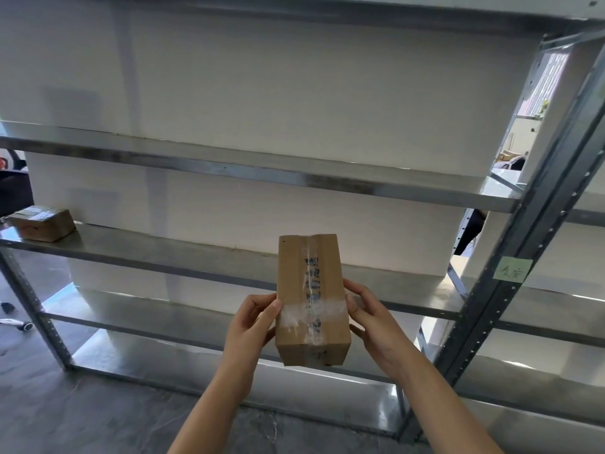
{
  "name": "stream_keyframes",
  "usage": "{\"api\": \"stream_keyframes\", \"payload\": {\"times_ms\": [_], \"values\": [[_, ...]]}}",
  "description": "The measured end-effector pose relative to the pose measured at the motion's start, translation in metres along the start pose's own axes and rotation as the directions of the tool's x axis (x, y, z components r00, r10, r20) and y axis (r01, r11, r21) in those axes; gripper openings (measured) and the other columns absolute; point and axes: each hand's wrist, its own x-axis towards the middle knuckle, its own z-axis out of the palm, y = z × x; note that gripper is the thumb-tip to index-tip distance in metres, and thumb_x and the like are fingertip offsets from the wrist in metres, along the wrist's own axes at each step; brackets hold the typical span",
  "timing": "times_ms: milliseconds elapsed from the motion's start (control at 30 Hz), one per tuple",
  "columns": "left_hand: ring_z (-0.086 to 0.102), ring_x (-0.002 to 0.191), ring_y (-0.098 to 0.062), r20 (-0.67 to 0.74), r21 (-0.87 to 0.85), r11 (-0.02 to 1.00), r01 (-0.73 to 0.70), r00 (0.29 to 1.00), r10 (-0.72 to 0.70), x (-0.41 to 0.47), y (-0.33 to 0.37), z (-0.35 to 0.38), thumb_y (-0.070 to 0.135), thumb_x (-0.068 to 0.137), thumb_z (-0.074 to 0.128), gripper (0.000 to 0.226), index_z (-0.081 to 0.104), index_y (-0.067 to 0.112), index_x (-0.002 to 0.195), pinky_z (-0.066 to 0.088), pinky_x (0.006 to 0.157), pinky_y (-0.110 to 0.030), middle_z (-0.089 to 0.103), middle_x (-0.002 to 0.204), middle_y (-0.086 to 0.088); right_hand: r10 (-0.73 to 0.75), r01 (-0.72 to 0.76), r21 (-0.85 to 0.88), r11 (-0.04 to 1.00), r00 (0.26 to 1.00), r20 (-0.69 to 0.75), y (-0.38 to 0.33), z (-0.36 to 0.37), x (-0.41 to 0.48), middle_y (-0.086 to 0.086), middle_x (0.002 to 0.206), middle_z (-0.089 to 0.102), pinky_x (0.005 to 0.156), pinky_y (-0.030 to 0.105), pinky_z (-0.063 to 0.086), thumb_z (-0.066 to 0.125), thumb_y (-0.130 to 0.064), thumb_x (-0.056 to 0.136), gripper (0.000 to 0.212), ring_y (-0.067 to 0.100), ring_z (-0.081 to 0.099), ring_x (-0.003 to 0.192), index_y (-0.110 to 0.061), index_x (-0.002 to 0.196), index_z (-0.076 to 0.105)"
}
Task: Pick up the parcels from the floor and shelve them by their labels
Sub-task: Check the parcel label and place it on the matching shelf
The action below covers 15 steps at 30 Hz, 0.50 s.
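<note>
We hold the parcel (312, 299) up before the rack (248, 172), our left hand (252, 326) and right hand (370, 319) each closed on a long side, forearms reaching up from below. Its long axis runs away from us toward the shelves, taped face up, with blurred print along the tape. A second box (42, 222) sits far left on a steel shelf, a green note (512, 270) is stuck on the right upright, and the floor (82, 411) is grey.

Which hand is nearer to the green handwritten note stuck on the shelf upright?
Right. The right hand grips the held parcel on the side facing the green note; the left hand grips the parcel's far side, farther from the note.
</note>
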Motion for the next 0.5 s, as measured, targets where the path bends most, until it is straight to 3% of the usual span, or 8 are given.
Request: {"api": "stream_keyframes", "payload": {"times_ms": [233, 333, 500], "values": [[0.072, 0.108, -0.031, -0.028, 0.008, 1.0, 0.017, 0.999, -0.017, 0.003, -0.008, -0.004, 0.003, 0.095, 0.064, 0.011, 0.063, 0.003, 0.105, 0.058, 0.093, -0.045, 0.077, 0.112, -0.007, 0.018, -0.016, 0.029, 0.999, 0.997, -0.07, -0.001, 0.01, -0.001, -0.016, 0.129, 0.068, 0.107, 0.046, 0.045, 0.054, -0.047, 0.096, 0.031, 0.009, 0.054, 0.128, -0.046, 0.124, 0.066], [0.072, 0.112, -0.026, -0.035, 0.005, 1.0, 0.026, 0.999, -0.026, 0.002, -0.011, -0.003, -0.006, 0.09, 0.065, 0.015, 0.062, 0.003, 0.102, 0.057, 0.095, -0.043, 0.078, 0.114, -0.003, 0.026, -0.019, 0.051, 0.999, 0.989, -0.145, 0.001, 0.012, 0.0, -0.012, 0.123, 0.07, 0.106, 0.049, 0.048, 0.054, -0.043, 0.098, 0.024, 0.012, 0.058, 0.126, -0.036, 0.114, 0.07], [0.073, 0.107, -0.026, -0.055, -0.022, 1.0, -0.01, 0.998, 0.009, 0.002, -0.006, -0.004, 0.005, 0.1, 0.057, 0.016, 0.069, 0.007, 0.111, 0.056, 0.099, -0.047, 0.077, 0.11, -0.007, 0.03, -0.018, 0.067, 0.998, 0.983, -0.181, 0.003, 0.013, -0.003, -0.007, 0.111, 0.076, 0.098, 0.047, 0.054, 0.056, -0.03, 0.1, 0.017, 0.014, 0.066, 0.116, -0.026, 0.111, 0.068]]}}
